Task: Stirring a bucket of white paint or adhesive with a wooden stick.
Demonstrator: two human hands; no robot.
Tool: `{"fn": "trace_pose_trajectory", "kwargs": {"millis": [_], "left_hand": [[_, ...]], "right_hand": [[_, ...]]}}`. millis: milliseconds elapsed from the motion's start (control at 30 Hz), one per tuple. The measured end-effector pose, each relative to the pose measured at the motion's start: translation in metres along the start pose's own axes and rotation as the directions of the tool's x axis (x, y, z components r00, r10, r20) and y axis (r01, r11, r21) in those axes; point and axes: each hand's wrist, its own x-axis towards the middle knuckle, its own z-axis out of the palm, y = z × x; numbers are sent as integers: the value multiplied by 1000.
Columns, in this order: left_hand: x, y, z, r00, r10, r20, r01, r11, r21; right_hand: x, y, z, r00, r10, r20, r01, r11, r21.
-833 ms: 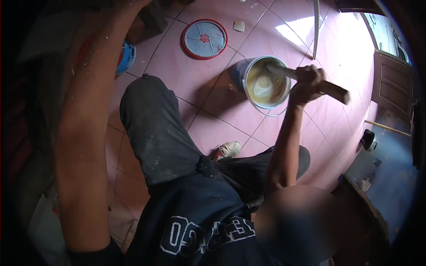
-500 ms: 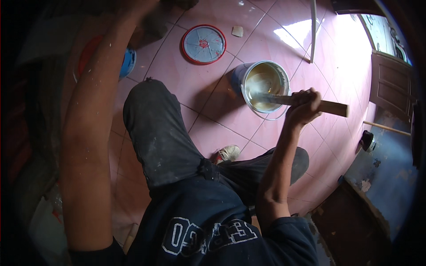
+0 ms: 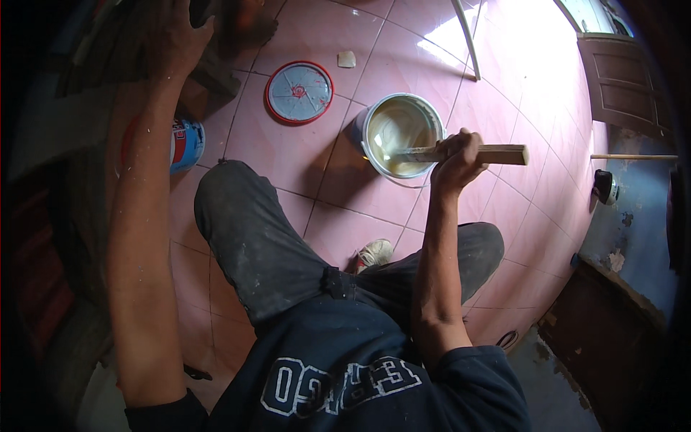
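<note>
My right hand (image 3: 461, 160) is closed round a wooden stick (image 3: 504, 154), held almost level across the rim of a paint bucket (image 3: 436, 122). The stick's far end dips into the cream-coloured liquid (image 3: 403, 129), which shows streaks and swirls. A wire handle (image 3: 414, 186) hangs down on the near side of the bucket. My left arm reaches up along the left side, and my left hand (image 3: 176, 47) is by dark, shadowed things. Its thumb stands apart from the fingers, which are partly cut off by the upper edge.
A round grey lid with a red rim (image 3: 299, 92) lies on the pink tiles (image 3: 345, 205). Beyond it is a small pale square piece (image 3: 346, 59). Left of my knee stands a blue and red pail (image 3: 188, 144). A pale pole (image 3: 466, 36) touches the floor beyond the bucket.
The stick has shifted in the bucket, with my right hand now nearer the rim. My left hand has come lower into view. The whole view has shifted slightly.
</note>
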Motion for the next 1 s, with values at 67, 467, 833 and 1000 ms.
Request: {"fn": "trace_pose_trajectory", "kwargs": {"millis": [67,467,833,1000], "left_hand": [[3,3,1,1000,15,-9,-15,1000,4],[5,12,-5,1000,-24,-12,24,999,-23],[3,16,-6,999,-20,-30,19,1000,-9],[4,13,-8,999,-8,-32,8,1000,-19]], "right_hand": [[13,-20,12,996,-5,86,-15,971,239],[2,8,-9,998,-43,54,50,989,-138],[19,25,-10,979,-189,77,202,954,-221],[2,-2,21,994,9,112,5,992,-127]]}}
